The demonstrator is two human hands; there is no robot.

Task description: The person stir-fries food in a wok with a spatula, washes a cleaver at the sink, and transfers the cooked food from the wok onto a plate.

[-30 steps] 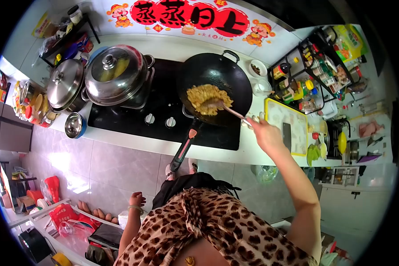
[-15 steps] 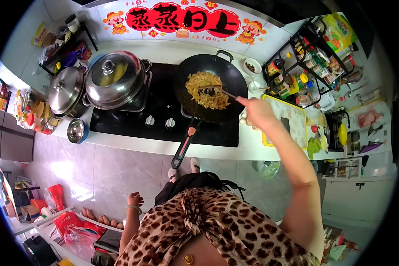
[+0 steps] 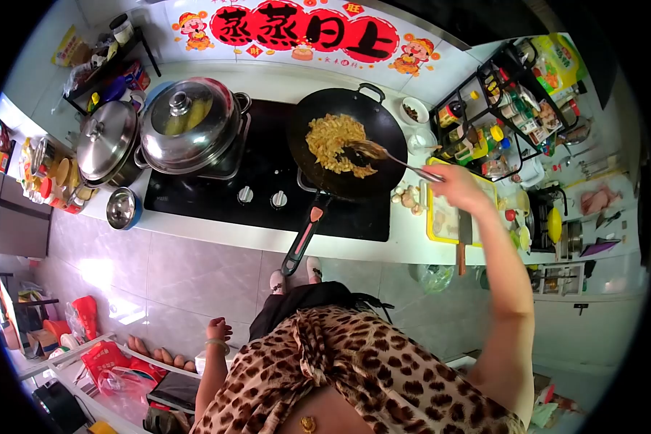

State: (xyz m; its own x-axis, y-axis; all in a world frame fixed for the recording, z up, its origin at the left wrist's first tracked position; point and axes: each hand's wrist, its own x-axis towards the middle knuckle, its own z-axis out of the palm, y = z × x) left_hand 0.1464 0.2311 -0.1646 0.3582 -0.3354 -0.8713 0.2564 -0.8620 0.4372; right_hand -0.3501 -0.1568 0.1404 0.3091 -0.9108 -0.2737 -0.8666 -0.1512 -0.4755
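My right hand [image 3: 456,186] is closed around the handle of a metal spatula [image 3: 405,165]. The spatula's blade is in the wok [image 3: 387,123], against the right side of a pile of chopped, yellowish-brown food [image 3: 330,139]. That black wok sits on the right of the stove, its long black handle [image 3: 303,239] pointing toward me over the counter's front edge. Down by my left side hangs my left hand [image 3: 219,330], fingers loosely bent and slightly apart, with nothing in it.
A lidded steamer pot [image 3: 188,148] occupies the stove's left, beside another lidded pot [image 3: 108,141] and a metal bowl [image 3: 123,210]. Under my right forearm lie a yellow-rimmed cutting board [image 3: 441,217] and a knife [image 3: 464,235]. Garlic [image 3: 410,199] and a seasoning rack [image 3: 499,116] flank the wok.
My right hand has moved right and slightly down, drawing the spatula toward the wok's right side. The food is pushed into a different shape. My left hand still hangs low.
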